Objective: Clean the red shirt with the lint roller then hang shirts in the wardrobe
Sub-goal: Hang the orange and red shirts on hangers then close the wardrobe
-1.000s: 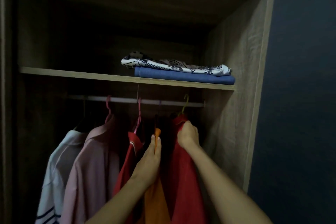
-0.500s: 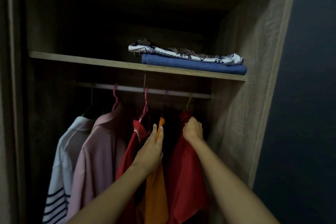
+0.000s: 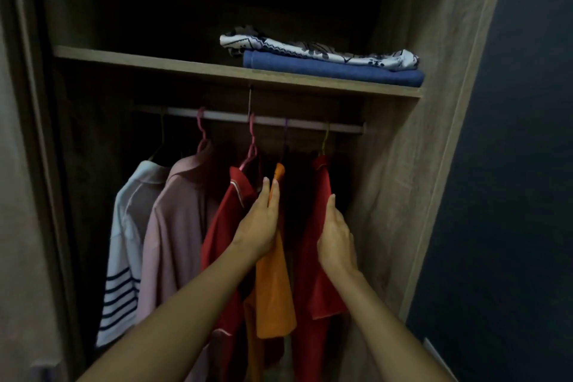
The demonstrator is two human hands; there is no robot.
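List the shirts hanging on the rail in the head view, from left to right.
White striped shirt → pink shirt → red shirt with white trim → orange shirt → plain red shirt.

A folded blue cloth lies on the upper shelf toward its right end, with a folded white cloth with a dark pattern stacked on top of it. To the right stands a dark blue wall
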